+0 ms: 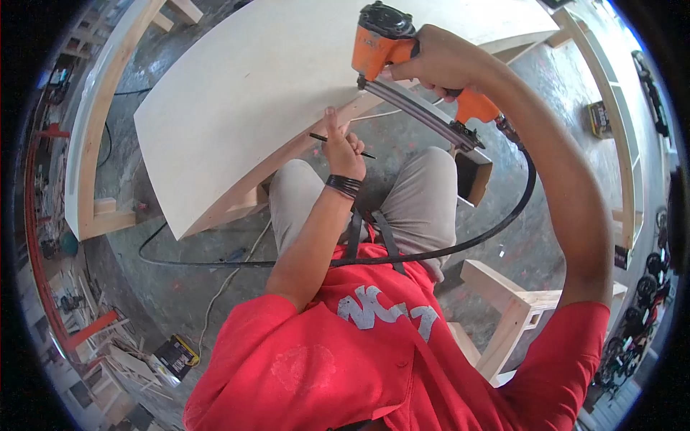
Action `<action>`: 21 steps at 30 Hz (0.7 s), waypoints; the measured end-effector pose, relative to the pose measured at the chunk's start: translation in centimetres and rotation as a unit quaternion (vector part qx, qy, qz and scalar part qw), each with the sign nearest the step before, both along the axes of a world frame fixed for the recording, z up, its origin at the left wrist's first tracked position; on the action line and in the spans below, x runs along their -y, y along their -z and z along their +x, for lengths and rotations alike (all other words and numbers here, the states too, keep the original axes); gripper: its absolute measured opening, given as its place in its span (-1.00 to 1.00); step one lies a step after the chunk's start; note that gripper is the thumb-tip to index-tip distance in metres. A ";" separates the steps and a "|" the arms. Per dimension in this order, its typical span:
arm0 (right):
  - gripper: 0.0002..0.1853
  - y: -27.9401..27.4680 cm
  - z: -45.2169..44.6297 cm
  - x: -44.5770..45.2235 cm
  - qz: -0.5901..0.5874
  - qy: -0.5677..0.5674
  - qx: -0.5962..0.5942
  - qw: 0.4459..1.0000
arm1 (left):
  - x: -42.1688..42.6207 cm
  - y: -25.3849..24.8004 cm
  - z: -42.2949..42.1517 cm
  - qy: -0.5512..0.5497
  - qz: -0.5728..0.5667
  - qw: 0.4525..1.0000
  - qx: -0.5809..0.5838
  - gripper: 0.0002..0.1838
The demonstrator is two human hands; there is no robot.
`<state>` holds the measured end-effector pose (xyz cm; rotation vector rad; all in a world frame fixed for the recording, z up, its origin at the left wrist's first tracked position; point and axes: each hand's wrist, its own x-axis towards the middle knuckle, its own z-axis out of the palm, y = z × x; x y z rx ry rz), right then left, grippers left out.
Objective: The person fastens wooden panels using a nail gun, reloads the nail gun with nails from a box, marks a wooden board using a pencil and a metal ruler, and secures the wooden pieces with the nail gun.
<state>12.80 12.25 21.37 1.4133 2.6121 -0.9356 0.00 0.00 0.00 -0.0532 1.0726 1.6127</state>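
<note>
My right hand [447, 59] is wrapped round the handle of an orange pneumatic nail gun [374, 52]. The gun's nose points down at the near edge of a pale, curved-sided wooden panel [230, 108]; whether it touches the wood I cannot tell. Its long metal magazine [417, 111] slants back towards my knees. My left hand [345, 152] is closed round a thin dark pencil or pen [368, 155], with one finger stretched up near the panel's edge. Under the panel's face runs a timber edge strip [251, 179].
A black air hose [460, 248] loops from the gun across my lap to the left. Timber frames stand at left [108, 129] and right [622, 136]. A wooden stand [507, 323] is by my right side. An open cardboard box [474, 179] sits beside my knee.
</note>
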 end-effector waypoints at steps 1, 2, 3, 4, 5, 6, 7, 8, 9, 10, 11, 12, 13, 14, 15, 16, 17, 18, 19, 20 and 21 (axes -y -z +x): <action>-0.58 -0.4 -0.2 0.2 -0.011 0.007 -0.004 1.000 | 0.1 -0.6 -0.2 -0.006 0.013 1.000 -0.013 -0.01; -0.48 -0.7 -0.4 0.5 -0.020 0.012 -0.008 1.000 | 0.2 -1.0 -0.5 -0.014 0.026 0.999 -0.026 -0.01; -0.48 -0.9 0.4 0.3 -0.010 0.015 -0.014 1.000 | -0.5 -0.6 0.2 -0.011 0.036 0.999 -0.031 -0.01; -0.47 -1.2 0.2 0.7 -0.019 0.019 -0.002 1.000 | 0.2 -0.5 0.4 -0.006 0.034 0.999 -0.027 -0.01; -0.46 -1.6 0.1 0.6 -0.012 0.023 0.006 1.000 | -0.3 -0.5 0.3 -0.002 0.048 0.999 -0.025 -0.02; -0.46 -1.8 0.6 0.4 -0.010 0.025 0.013 1.000 | -0.4 -0.6 0.9 0.000 0.051 0.999 -0.017 -0.02; -0.46 -1.7 1.0 0.1 -0.004 0.038 0.010 0.999 | -0.1 -0.7 0.6 -0.007 0.038 0.999 -0.024 -0.14; -0.46 -1.6 1.3 -0.3 0.006 0.050 0.005 0.999 | -0.2 -0.9 0.2 -0.016 0.029 0.999 -0.031 -0.26; -0.46 -1.6 1.8 -0.7 0.006 0.048 0.007 0.999 | -0.2 -0.8 0.0 -0.018 0.029 0.999 -0.030 -0.26; -0.45 -1.7 2.6 -1.2 0.009 0.060 -0.006 0.998 | -0.3 -0.6 -0.1 -0.009 0.036 0.999 -0.029 -0.25; -0.43 -1.8 3.3 -1.6 0.014 0.072 -0.018 0.997 | -0.3 -0.4 -0.1 0.000 0.044 0.999 -0.028 -0.24; -0.42 -2.1 3.9 -1.8 0.040 0.081 0.020 0.996 | -0.3 -0.3 -0.1 0.000 0.045 0.999 -0.026 -0.24; -0.42 -2.1 4.3 -2.0 0.041 0.082 0.021 0.996 | -0.3 -0.2 0.0 0.001 0.052 0.998 -0.028 -0.23; -0.42 -1.9 4.7 -2.3 0.041 0.093 0.022 0.995 | -0.3 0.0 0.0 0.002 0.059 0.998 -0.030 -0.22; -0.42 -1.7 4.9 -2.6 0.043 0.104 0.023 0.993 | -0.3 -0.2 0.1 0.003 0.060 0.998 -0.029 -0.22; -0.42 -1.5 5.0 -2.8 0.043 0.105 0.024 0.993 | -0.2 -0.5 0.2 0.000 0.057 0.998 -0.033 -0.22; -0.41 -1.2 5.2 -3.0 0.049 0.109 0.035 0.992 | -0.1 -0.7 0.2 -0.003 0.054 0.998 -0.037 -0.23; -0.41 -1.1 5.2 -3.1 0.054 0.112 0.047 0.991 | -0.2 -0.8 0.3 -0.003 0.055 0.998 -0.036 -0.23; -0.41 -0.9 5.2 -3.2 0.055 0.112 0.047 0.991 | -0.1 -0.9 0.3 -0.003 0.053 0.998 -0.036 -0.23; -0.41 -0.7 5.1 -3.2 0.063 0.113 0.046 0.990 | -0.1 -0.9 0.2 -0.002 0.052 0.998 -0.036 -0.23; -0.41 -0.6 5.0 -3.2 0.071 0.115 0.046 0.990 | -0.1 -0.9 0.2 -0.003 0.052 0.998 -0.037 -0.23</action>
